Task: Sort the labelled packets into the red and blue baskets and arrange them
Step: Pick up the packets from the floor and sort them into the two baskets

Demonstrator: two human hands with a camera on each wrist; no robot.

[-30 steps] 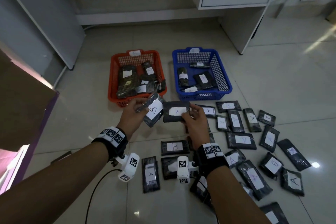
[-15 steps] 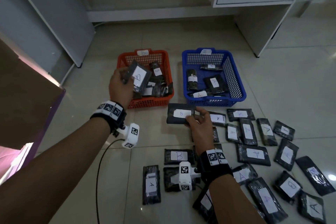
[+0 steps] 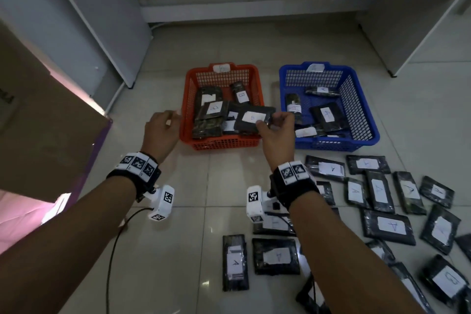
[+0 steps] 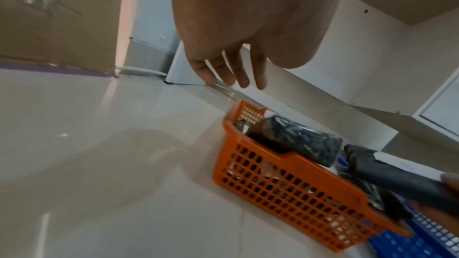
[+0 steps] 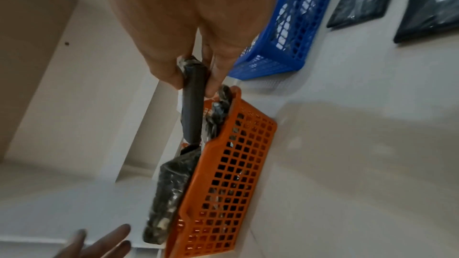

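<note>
My right hand [image 3: 274,122] pinches a dark packet [image 3: 252,118] with a white label marked B, held over the right side of the red basket [image 3: 221,144]. In the right wrist view thumb and fingers [image 5: 216,77] clamp the packet [image 5: 193,105] edge-on above the basket [image 5: 223,193]. My left hand [image 3: 163,122] hovers empty just left of the red basket, fingers [image 4: 233,70] loosely straight. The red basket holds several B packets [image 3: 212,109]. The blue basket [image 3: 367,140] to its right holds A packets [image 3: 327,115].
Many labelled packets [image 3: 390,224] lie spread on the tiled floor at lower right, and two [image 3: 234,261] lie near my right forearm. A cardboard box [image 3: 43,109] stands at the left. White cabinet legs [image 3: 390,41] rise behind the baskets.
My left hand has let its packet go into the red basket and drawn back to the left, empty. My right hand lifted the B packet from the floor to above the red basket.
</note>
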